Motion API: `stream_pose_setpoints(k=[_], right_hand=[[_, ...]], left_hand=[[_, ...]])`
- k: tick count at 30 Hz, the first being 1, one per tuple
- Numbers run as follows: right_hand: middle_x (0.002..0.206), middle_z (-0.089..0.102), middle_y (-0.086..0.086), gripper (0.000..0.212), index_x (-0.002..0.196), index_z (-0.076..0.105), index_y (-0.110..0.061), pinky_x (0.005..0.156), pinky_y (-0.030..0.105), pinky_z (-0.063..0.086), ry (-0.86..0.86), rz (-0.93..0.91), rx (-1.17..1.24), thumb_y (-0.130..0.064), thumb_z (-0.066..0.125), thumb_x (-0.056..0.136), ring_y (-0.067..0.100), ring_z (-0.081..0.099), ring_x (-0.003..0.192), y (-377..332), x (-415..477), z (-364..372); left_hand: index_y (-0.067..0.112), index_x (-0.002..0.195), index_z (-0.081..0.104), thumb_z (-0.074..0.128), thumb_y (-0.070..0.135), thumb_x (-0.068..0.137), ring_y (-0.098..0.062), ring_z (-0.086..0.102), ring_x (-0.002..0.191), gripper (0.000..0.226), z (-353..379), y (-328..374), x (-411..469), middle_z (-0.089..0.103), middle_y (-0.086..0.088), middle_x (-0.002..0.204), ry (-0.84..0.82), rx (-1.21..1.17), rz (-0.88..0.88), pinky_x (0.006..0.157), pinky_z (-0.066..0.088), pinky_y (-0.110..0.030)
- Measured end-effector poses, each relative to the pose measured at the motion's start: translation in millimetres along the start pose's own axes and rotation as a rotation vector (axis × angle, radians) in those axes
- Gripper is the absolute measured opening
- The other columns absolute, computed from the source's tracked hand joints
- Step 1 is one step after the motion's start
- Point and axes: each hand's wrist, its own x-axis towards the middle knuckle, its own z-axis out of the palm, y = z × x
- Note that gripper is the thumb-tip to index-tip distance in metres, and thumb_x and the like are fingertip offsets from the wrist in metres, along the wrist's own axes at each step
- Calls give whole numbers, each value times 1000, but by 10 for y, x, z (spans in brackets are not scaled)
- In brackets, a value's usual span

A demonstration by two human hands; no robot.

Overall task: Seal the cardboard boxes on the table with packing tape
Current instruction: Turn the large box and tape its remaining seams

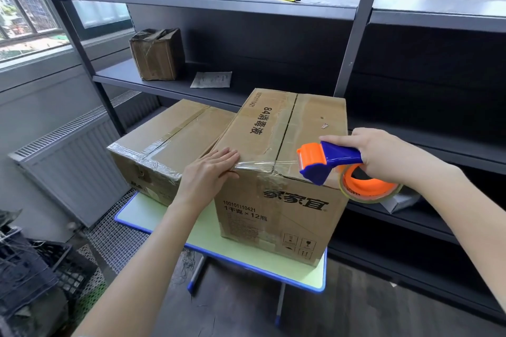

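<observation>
Printed brown box [284, 139], tape-streaked top

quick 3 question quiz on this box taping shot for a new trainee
1. True or false: the left hand presses flat on the top of the taller box.
2. What grips the tape dispenser? A: the left hand. B: the right hand. C: both hands.
3. How many cardboard boxes stand on the table?
Key: 1 true. 2 B. 3 two: the taller box and the lower box beside it.
</observation>
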Motion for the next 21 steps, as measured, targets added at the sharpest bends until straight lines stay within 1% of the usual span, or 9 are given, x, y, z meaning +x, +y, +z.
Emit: stream_pose_setpoints(k=[2,5,7,8,10,12,16,18,21], right_hand=[[85,31,-14,77,145,15,-44,66,21,30,6,0,-8,-16,59,88,7,36,81,5,2,-4],[92,34,-9,76,144,17,-43,71,22,30,40,-10,-20,-18,60,88,7,35,87,7,-1,8],[98,38,-7,75,145,16,-43,74,22,30,64,-28,-59,-19,59,88,8,37,92,-14,1,27],[101,41,-6,74,145,15,-43,74,22,31,75,-36,-90,-20,58,89,9,38,94,-18,2,38],[106,45,-4,75,145,13,-43,76,23,33,88,-35,-139,-21,57,89,11,40,97,-11,-5,51],[113,48,-2,76,145,13,-43,77,24,33,94,-15,-132,-22,59,89,12,41,101,20,-25,50],[109,45,-2,73,146,11,-43,77,23,32,105,-23,-171,-24,55,91,9,37,96,-4,-15,66],[107,46,-2,71,145,11,-45,78,25,35,116,-22,-171,-24,53,92,11,42,99,-9,7,63],[112,47,0,70,146,10,-44,80,26,38,112,-22,-167,-25,52,93,15,45,103,-20,14,33]], left_hand=[[11,125,61,69,30,83,-21,53,123,47,-42,106,3,60,-2,128,-60,109,1,107,33,-35],[9,148,23,41,57,92,-18,23,142,75,-13,436,25,21,-2,152,-220,246,64,114,5,-28],[9,149,10,34,58,94,-17,11,145,78,87,724,49,9,-5,155,-281,238,103,117,-1,-28],[7,148,15,36,56,94,-19,14,144,76,165,838,57,15,-9,155,-252,189,124,118,3,-30],[1,139,42,46,50,88,-24,35,137,71,263,990,71,41,-16,144,-187,137,141,115,19,-36],[0,129,55,57,44,84,-25,48,128,63,346,1005,84,55,-15,133,-124,131,146,110,30,-39],[5,127,59,69,35,82,-21,53,123,55,430,962,111,59,-8,129,-25,1,183,106,41,-36],[8,122,64,76,35,76,-19,58,117,55,442,940,150,64,-5,123,-14,2,183,101,44,-34],[11,118,67,64,42,81,-16,61,113,48,417,889,183,67,-2,118,-21,24,176,98,44,-31]])
